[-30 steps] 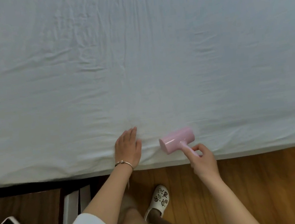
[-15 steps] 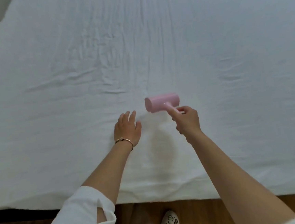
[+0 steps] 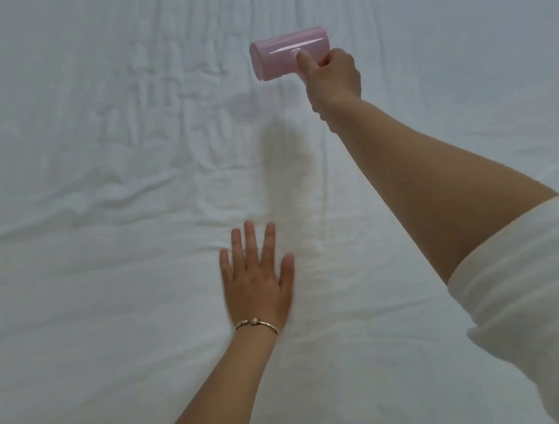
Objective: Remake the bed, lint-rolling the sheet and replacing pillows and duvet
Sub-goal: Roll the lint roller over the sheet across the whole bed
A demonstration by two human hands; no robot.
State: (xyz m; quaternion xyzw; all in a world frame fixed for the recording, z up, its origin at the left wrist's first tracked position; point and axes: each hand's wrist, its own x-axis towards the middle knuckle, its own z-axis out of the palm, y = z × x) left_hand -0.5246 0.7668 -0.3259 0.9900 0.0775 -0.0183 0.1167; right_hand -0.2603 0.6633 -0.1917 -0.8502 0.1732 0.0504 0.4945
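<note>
The sheet (image 3: 76, 297) is filling my whole view, white and rumpled, with the thickest creases lying across the left and upper middle. I am pressing my left hand (image 3: 257, 281) flat on it, low and a little left of centre, palm down, fingers straight and slightly spread, holding nothing. A thin bracelet (image 3: 257, 323) is sitting at that wrist, and my bare forearm is running down toward the bottom edge. Between my two arms a long fold is running up the sheet, with a soft grey shadow lying on the cloth just left of it. Further up and to the right, I am gripping the roller (image 3: 288, 55) with my right hand (image 3: 332, 78): my fingers are curled round its handle, which is hidden in my fist, and my thumb is lying against the back of the pink drum. The drum is lying crosswise, its round end facing left; whether it is touching the sheet or hanging just above it I cannot tell. My right arm is reaching out long from the lower right, where my white sleeve (image 3: 521, 292) is pushed up past the elbow.
</note>
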